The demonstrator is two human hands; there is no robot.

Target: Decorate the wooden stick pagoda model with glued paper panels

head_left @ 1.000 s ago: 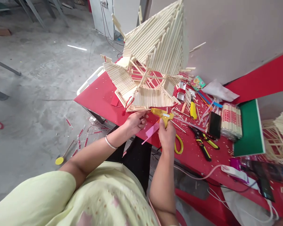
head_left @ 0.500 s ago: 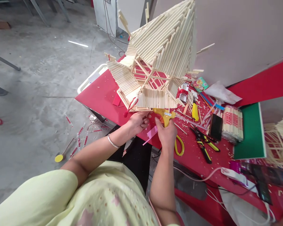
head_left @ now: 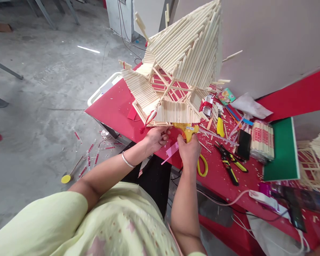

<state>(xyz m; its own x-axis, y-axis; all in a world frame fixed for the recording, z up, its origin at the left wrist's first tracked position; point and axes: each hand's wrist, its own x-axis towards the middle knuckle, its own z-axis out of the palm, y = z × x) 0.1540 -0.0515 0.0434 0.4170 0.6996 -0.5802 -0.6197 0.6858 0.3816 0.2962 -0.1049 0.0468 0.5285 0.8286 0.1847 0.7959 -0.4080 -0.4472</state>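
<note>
A model building of pale wooden sticks (head_left: 180, 112) stands on the red-topped table, with a steep stick roof (head_left: 186, 46) and a red tassel (head_left: 143, 128) at its near corner. My right hand (head_left: 189, 151) is wrapped round a yellow glue gun (head_left: 188, 131), its nozzle pointing left along the model's lower front edge. A glue stick (head_left: 216, 137) seems to trail from its rear. My left hand (head_left: 157, 139) is closed, with the index fingertip at that same lower edge close to the nozzle. Whatever its curled fingers pinch is hidden.
Yellow-handled scissors (head_left: 202, 165), pliers (head_left: 228, 161), a yellow cutter (head_left: 220, 126), a black phone-like object (head_left: 243, 144) and a pack of sticks (head_left: 262, 140) lie rightward on the red table (head_left: 106, 106). A green board (head_left: 282, 153) stands beyond. Wrappers (head_left: 89, 156) litter the floor.
My right hand and the glue gun have shifted very slightly to the right. My left hand and the stick model have stayed almost in place.
</note>
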